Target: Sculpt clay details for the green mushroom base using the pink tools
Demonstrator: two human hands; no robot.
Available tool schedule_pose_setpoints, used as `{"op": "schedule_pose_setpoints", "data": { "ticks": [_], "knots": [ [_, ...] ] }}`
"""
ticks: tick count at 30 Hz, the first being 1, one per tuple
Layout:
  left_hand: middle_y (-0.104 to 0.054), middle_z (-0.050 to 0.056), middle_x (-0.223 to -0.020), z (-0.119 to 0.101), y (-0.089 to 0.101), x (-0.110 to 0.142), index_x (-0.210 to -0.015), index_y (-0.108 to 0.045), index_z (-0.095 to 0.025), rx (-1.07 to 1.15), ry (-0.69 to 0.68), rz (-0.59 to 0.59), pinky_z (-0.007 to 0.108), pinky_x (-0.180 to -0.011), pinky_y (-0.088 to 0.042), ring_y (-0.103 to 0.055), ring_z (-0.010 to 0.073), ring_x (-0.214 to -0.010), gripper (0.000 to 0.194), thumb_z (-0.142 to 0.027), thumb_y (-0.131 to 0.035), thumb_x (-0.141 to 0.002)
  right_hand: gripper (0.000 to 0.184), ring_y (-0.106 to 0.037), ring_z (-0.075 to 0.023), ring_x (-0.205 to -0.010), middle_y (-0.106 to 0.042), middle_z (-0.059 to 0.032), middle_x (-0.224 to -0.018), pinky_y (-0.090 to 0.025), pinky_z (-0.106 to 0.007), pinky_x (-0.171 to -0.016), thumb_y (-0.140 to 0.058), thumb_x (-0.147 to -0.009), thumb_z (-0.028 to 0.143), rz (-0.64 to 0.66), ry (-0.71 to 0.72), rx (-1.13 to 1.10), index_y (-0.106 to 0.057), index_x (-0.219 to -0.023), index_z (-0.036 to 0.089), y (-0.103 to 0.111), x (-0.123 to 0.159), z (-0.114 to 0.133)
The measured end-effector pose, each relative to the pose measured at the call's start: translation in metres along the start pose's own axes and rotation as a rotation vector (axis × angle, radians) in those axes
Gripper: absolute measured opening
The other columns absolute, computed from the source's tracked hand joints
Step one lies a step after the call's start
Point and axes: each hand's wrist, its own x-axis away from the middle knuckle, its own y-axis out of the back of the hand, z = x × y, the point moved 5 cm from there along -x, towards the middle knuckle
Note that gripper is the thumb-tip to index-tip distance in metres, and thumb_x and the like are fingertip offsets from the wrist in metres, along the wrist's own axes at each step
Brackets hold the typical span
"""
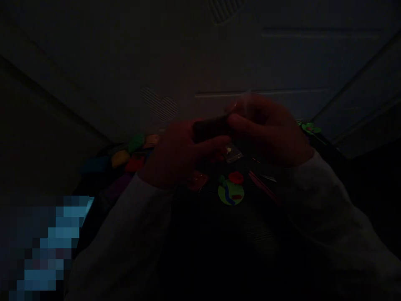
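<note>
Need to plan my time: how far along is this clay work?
It's dim, so this is rough. Done-looking: a green disc already carrying red and blue pieces. In hand: a dark bar, gripped by the left hand and pinched by the right hand. Left: coloured clay lumps lying beyond the hands, and a small plastic bag.

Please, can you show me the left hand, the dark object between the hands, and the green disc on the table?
Left hand (175, 159): head view, on the back of the hand.
Dark object (211, 129): head view, on its middle.
Green disc (226, 192): head view, on its green top.
</note>
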Motion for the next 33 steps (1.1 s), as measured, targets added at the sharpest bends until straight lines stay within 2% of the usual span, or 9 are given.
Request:
{"op": "schedule_pose_setpoints", "data": {
  "ticks": [2, 5, 8, 11, 17, 19, 24, 29, 33],
  "knots": [
    [-0.064, -0.003, -0.063, 0.001, 0.001, 0.0, -0.081, -0.061, -0.02, -0.026, 0.021, -0.005, 0.019, -0.045, -0.04, -0.058, 0.0112, -0.056, 0.025, -0.041, -0.053, -0.071, 0.014, -0.054, -0.0083, -0.074, -0.054, 0.0024, -0.078, -0.046, -0.02, -0.064, -0.053, -0.075, 0.027, -0.006, -0.016, 0.103, -0.051, -0.079, 0.013, 0.001, 0.0, 0.0],
    [-0.064, -0.004, -0.068, -0.001, 0.008, 0.002, -0.087, -0.06, -0.023, -0.068, 0.023, -0.078, 0.017, -0.044, -0.038, -0.057, 0.0097, -0.059, 0.029, -0.046, -0.051, -0.071, 0.015, -0.055, -0.008, -0.071, -0.055, 0.0029, -0.074, -0.046, -0.02, -0.062, -0.053, -0.075, 0.028, -0.053, 0.026, 0.163, -0.053, -0.077, 0.013, 0.003, 0.0, 0.002],
    [-0.062, -0.005, -0.064, -0.007, 0.015, 0.005, -0.083, -0.062, -0.024, -0.141, -0.029, -0.117, 0.017, -0.043, -0.036, -0.054, 0.0081, -0.055, 0.027, -0.046, -0.052, -0.07, 0.015, -0.055, -0.0065, -0.068, -0.055, 0.0037, -0.072, -0.046, -0.018, -0.061, -0.054, -0.074, 0.027, -0.079, 0.081, 0.16, -0.053, -0.076, 0.013, 0.003, 0.001, 0.006],
    [-0.06, -0.005, -0.06, -0.014, 0.019, 0.007, -0.078, -0.063, -0.024, -0.251, -0.094, -0.147, 0.019, -0.046, -0.035, -0.052, 0.0076, -0.053, 0.026, -0.046, -0.051, -0.072, 0.016, -0.055, -0.0076, -0.071, -0.056, 0.0036, -0.075, -0.047, -0.019, -0.062, -0.051, -0.076, 0.03, -0.069, 0.019, 0.18, -0.053, -0.079, 0.014, 0.001, 0.002, 0.003],
    [-0.062, -0.005, -0.07, -0.015, 0.021, 0.008, -0.083, -0.062, -0.026, -0.278, -0.081, -0.21, 0.021, -0.05, -0.038, -0.054, 0.0104, -0.06, 0.025, -0.045, -0.049, -0.073, 0.017, -0.055, -0.0068, -0.072, -0.056, 0.0042, -0.077, -0.046, -0.017, -0.061, -0.049, -0.077, 0.031, 0.033, -0.024, -0.041, -0.053, -0.083, 0.015, -0.004, 0.002, -0.004],
    [-0.061, -0.005, -0.07, -0.014, 0.021, 0.007, -0.083, -0.061, -0.025, -0.258, -0.067, -0.201, 0.02, -0.05, -0.038, -0.054, 0.0102, -0.061, 0.027, -0.046, -0.048, -0.073, 0.021, -0.055, -0.0071, -0.069, -0.054, 0.0037, -0.072, -0.045, -0.017, -0.058, -0.047, -0.078, 0.034, 0.028, -0.044, 0.058, -0.054, -0.079, 0.014, -0.002, 0.002, -0.006],
    [-0.062, -0.004, -0.07, -0.007, 0.015, 0.004, -0.087, -0.06, -0.023, -0.234, 0.007, -0.048, 0.019, -0.046, -0.036, -0.055, 0.0112, -0.061, 0.034, -0.049, -0.055, -0.066, 0.028, -0.054, -0.0085, -0.067, -0.053, 0.0029, -0.067, -0.044, -0.018, -0.055, -0.045, -0.078, 0.04, -0.025, 0.004, 0.316, -0.055, -0.076, 0.014, 0.001, 0.001, -0.001],
    [-0.059, -0.005, -0.059, -0.008, 0.017, 0.005, -0.082, -0.062, -0.021, -0.295, -0.044, -0.063, 0.019, -0.045, -0.032, -0.052, 0.0097, -0.055, 0.032, -0.048, -0.049, -0.07, 0.026, -0.054, -0.0091, -0.07, -0.054, 0.0026, -0.072, -0.045, -0.019, -0.058, -0.046, -0.078, 0.038, -0.013, 0.033, 0.305, -0.057, -0.08, 0.014, -0.002, 0.002, 0.003],
    [-0.056, -0.005, -0.056, -0.009, 0.018, 0.005, -0.074, -0.061, -0.019, -0.318, -0.053, -0.097, 0.019, -0.044, -0.031, -0.05, 0.0079, -0.052, 0.029, -0.046, -0.053, -0.068, 0.025, -0.054, -0.0081, -0.067, -0.055, 0.0029, -0.073, -0.045, -0.018, -0.056, -0.049, -0.076, 0.038, 0.041, 0.012, 0.269, -0.057, -0.081, 0.015, -0.004, 0.002, 0.001]
  ]
}}
